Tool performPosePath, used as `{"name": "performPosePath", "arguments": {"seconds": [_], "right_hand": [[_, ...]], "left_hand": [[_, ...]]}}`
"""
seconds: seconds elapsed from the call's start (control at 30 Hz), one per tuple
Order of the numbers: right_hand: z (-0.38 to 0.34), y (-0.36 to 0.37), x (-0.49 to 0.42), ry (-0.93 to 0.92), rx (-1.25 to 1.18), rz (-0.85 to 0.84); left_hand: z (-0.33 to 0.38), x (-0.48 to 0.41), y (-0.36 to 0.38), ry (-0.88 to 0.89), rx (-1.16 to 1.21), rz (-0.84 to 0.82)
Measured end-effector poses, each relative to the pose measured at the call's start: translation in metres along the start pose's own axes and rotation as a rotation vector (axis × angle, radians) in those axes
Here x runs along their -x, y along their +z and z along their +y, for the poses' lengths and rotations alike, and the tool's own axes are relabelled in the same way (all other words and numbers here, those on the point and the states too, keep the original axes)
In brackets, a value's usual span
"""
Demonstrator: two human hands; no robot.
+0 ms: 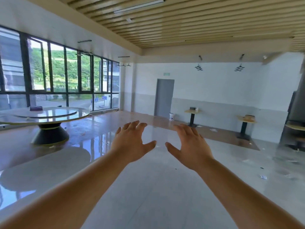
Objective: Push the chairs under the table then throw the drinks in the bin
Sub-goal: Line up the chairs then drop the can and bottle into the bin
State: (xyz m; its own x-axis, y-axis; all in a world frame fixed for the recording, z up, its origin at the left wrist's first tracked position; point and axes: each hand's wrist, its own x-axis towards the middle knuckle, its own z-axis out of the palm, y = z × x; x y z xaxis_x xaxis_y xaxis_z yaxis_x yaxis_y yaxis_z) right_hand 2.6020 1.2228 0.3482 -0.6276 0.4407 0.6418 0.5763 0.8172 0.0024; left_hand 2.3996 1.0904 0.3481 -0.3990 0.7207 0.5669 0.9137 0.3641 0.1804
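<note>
**Two empty hands, and no chairs or drinks in sight yet**

Both hands are held out in front of the person over the pale floor (165, 187), palms down: the left hand (132, 144) and the right hand (189, 146) have their fingers fully spread and grip nothing. No chair, drink or bin can be made out from the head view, so the step in hand looks like finding them first.

A good start would be to turn toward the furniture and scan low, beside each table base. To the left stands a large round table (49, 116) with a glossy tabletop, a turntable disc and a small dark box (36, 108) on it. Two small pedestal tables (192, 111) stand near the far wall, well apart; whatever sits on them is too small to identify. A white bucket (172, 116) rests by the grey door (164, 98).

Scraps of litter dot the shiny floor, so careful footing seems wise.
</note>
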Motion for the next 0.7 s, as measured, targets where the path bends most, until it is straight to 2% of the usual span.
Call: {"name": "performPosePath", "arguments": {"seconds": [0.23, 0.4, 0.47, 0.57, 0.7], "right_hand": [[0.061, 0.056, -0.101, 0.107, 0.067, 0.022], [0.087, 0.116, -0.146, 0.120, 0.052, -0.024], [0.102, 0.166, -0.189, 0.096, 0.001, -0.049], [0.111, 0.200, -0.221, 0.081, -0.026, -0.008], [0.097, 0.299, -0.310, -0.081, -0.201, -0.075]], "left_hand": [[-0.030, -0.141, 0.065, 0.068, 0.037, -0.015], [-0.041, -0.188, 0.120, 0.105, 0.014, -0.053], [-0.065, -0.224, 0.155, 0.059, -0.024, -0.049], [-0.089, -0.248, 0.170, 0.034, -0.062, -0.040], [-0.167, -0.293, 0.201, -0.182, -0.168, -0.037]]}}
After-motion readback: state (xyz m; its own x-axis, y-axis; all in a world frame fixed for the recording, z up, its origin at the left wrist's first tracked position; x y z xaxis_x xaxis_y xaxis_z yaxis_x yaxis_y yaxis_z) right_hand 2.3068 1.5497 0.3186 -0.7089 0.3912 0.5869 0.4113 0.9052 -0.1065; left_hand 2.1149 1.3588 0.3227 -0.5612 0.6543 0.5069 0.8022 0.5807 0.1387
